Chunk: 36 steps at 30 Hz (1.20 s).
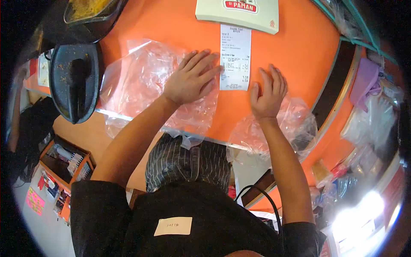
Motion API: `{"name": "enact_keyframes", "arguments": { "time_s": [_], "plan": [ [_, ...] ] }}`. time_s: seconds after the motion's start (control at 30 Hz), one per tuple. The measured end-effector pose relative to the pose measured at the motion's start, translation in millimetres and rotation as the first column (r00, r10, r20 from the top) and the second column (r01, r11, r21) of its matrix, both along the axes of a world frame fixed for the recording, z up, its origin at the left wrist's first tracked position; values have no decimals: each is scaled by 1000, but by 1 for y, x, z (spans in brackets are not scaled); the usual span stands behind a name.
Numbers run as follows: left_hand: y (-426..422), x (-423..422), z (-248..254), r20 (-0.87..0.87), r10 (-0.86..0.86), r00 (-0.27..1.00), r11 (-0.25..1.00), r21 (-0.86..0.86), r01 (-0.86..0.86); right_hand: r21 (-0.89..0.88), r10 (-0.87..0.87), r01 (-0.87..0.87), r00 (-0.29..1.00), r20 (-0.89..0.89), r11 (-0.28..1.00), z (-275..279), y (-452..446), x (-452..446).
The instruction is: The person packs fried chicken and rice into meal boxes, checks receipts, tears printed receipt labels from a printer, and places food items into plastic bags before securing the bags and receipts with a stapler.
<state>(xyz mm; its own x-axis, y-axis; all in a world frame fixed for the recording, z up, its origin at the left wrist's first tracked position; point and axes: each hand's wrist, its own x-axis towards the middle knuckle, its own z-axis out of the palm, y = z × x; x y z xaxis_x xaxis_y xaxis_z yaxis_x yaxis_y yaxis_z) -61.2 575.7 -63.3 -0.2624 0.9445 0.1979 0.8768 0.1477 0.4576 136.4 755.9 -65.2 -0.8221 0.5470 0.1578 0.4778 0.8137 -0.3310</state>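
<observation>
My left hand [188,81] lies palm down with its fingers stretched out over a crumpled clear plastic bag [145,77]. Its fingertips reach the left edge of a printed paper receipt [235,60]. On the other side of the receipt, my right hand [269,94] rests open on the orange tabletop [295,55], fingers pointing away from me. A second clear plastic bag [295,122] lies beneath and around its wrist. The receipt's top end touches or goes under a pale cardboard box [239,15] with "Si Paman" printed in red; which of the two cannot be told.
A dark oval tray [55,85] with crumbs sits at the table's left, below a container of yellow food [87,7]. Plastic packaging [370,120] and a purple cloth [366,81] line the right side. A wooden box [64,165] stands lower left, near another person's arm [16,103].
</observation>
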Motion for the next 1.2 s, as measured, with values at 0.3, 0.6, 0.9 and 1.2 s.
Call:
{"name": "enact_keyframes", "arguments": {
  "time_s": [0.3, 0.6, 0.9, 1.2],
  "plan": [
    [-2, 0, -5, -19, 11, 1000, 999, 47, -10, 57, 239, -243, 969, 60, 968, 1, 2, 2],
    [-4, -1, -7, 20, -4, 1000, 1000, -6, 4, 41, 247, -250, 967, 70, 967, 3, 2, 1],
    [-5, 1, -6, 8, 4, 1000, 1000, -19, -4, 52, 244, -247, 968, 56, 968, 0, 3, 2],
    [-4, 1, -6, -24, 14, 1000, 1000, 20, -14, 65, 242, -244, 969, 47, 968, -2, 3, 3]
  ]
}}
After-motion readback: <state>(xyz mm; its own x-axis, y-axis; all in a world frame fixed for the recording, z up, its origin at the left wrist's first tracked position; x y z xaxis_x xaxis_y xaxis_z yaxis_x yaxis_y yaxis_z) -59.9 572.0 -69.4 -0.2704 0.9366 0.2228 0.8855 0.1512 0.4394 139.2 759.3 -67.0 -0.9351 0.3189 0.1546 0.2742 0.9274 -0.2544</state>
